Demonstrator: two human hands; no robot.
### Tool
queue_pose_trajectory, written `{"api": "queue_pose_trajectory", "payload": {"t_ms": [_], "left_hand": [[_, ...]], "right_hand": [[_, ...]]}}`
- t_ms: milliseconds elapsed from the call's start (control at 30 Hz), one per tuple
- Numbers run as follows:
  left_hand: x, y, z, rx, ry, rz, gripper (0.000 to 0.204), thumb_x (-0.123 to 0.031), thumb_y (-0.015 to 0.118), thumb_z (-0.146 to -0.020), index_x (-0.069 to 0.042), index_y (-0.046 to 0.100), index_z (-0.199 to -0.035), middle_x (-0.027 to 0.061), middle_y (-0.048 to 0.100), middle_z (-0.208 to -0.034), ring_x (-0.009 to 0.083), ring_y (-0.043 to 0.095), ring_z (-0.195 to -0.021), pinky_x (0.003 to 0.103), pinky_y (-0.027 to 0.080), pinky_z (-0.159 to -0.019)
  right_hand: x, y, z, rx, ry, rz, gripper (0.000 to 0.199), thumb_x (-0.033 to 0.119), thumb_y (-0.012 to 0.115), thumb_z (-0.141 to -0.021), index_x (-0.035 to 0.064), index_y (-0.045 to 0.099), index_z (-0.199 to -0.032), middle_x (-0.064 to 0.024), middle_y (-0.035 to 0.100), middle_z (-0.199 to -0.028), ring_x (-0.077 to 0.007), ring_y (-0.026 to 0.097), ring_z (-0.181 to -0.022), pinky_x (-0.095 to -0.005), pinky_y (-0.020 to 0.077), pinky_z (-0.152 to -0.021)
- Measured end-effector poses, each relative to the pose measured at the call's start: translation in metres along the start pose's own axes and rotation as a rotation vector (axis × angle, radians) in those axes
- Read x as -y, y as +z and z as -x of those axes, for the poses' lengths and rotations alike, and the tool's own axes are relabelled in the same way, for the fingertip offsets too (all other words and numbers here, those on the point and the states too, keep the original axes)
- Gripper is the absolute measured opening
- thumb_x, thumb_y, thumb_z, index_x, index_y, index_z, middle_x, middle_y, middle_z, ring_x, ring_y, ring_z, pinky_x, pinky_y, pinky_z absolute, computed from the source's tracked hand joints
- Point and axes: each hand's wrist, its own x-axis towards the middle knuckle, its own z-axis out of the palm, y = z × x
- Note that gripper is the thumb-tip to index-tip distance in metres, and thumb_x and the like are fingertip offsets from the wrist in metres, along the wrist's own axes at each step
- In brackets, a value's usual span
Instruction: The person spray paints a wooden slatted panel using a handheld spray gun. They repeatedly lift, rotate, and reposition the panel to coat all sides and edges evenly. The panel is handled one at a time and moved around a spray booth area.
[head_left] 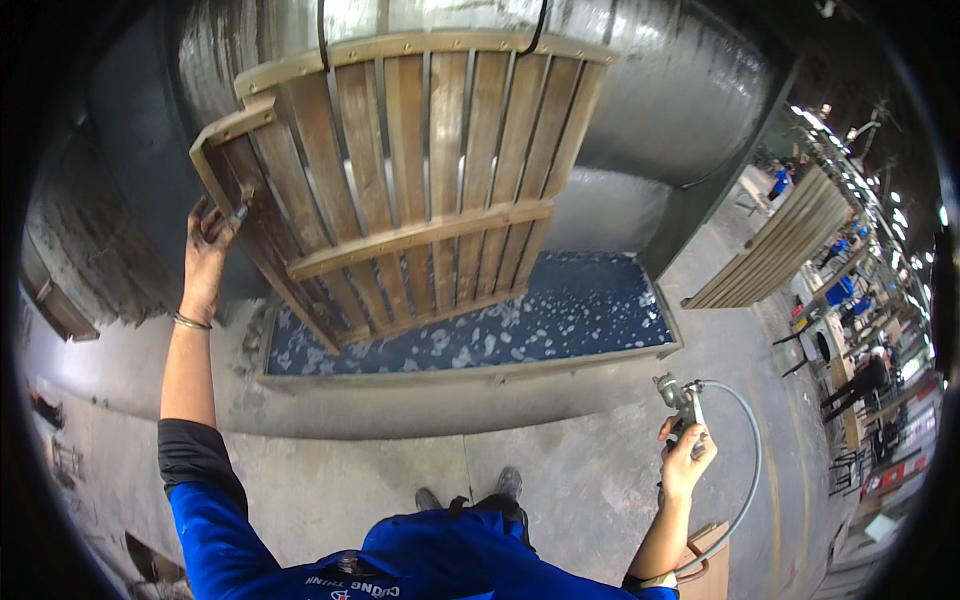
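A slatted wooden panel (405,150) hangs tilted from dark hooks in front of me, its lower edge over a trough. My left hand (212,238) is raised at its left side, the fingers curled at the frame's edge. The fingers are darkly stained. On the right, well away from the panel, my right hand (688,458) is wrapped round the handle of a spray gun (682,400). A grey hose (755,440) loops from the gun down past my forearm. The gun's head is turned up and to the left.
The trough (480,372) holds dark blue liquid with pale foam patches, below a curved metal wall (680,100). Another slatted panel (770,245) stands at the right. Farther off are people in blue, benches and chairs. A brown box (708,560) sits beside my right forearm.
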Motion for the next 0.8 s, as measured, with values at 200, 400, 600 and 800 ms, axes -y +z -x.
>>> {"api": "queue_pose_trajectory", "payload": {"t_ms": [200, 400, 600, 800], "left_hand": [[-0.007, 0.017, -0.026, 0.028, 0.085, 0.035, 0.078, -0.019, 0.080, -0.088, -0.001, 0.033, -0.148, 0.0143, 0.057, -0.135, 0.0221, 0.055, -0.125, 0.035, 0.043, -0.108], [-0.011, 0.023, -0.046, -0.022, 0.195, 0.009, 0.049, -0.010, 0.076, -0.090, -0.001, 0.050, -0.131, 0.0108, 0.066, -0.118, 0.0186, 0.063, -0.108, 0.032, 0.049, -0.096], [-0.022, 0.013, -0.055, -0.019, 0.175, 0.004, 0.046, -0.014, 0.078, -0.088, 0.000, 0.056, -0.125, 0.0102, 0.066, -0.117, 0.0175, 0.063, -0.107, 0.032, 0.048, -0.095], [-0.027, 0.008, -0.045, -0.011, 0.140, 0.005, 0.046, -0.014, 0.078, -0.088, 0.002, 0.056, -0.125, 0.0096, 0.070, -0.111, 0.0160, 0.064, -0.102, 0.030, 0.049, -0.092]], "right_hand": [[0.080, -0.012, -0.020, -0.024, -0.143, 0.045, 0.059, 0.052, 0.043, -0.106, 0.0022, 0.061, -0.131, -0.0011, 0.061, -0.069, -0.0021, 0.041, -0.049, -0.0190, 0.0291, -0.043], [0.151, 0.004, -0.061, -0.099, -0.269, 0.049, 0.061, 0.054, 0.032, -0.108, 0.0058, 0.057, -0.137, -0.0031, 0.059, -0.068, -0.0040, 0.041, -0.045, -0.0196, 0.0289, -0.039], [0.199, 0.022, -0.083, -0.138, -0.384, -0.130, 0.078, 0.067, 0.042, -0.099, -0.0004, 0.057, -0.136, -0.0040, 0.060, -0.072, -0.0053, 0.051, -0.057, -0.0181, 0.0281, -0.041], [0.176, 0.037, -0.065, 0.022, -0.216, 0.119, 0.053, 0.046, 0.047, -0.107, 0.0013, 0.066, -0.126, 0.0001, 0.061, -0.067, -0.0038, 0.048, -0.056, -0.0215, 0.0356, -0.049]]}}
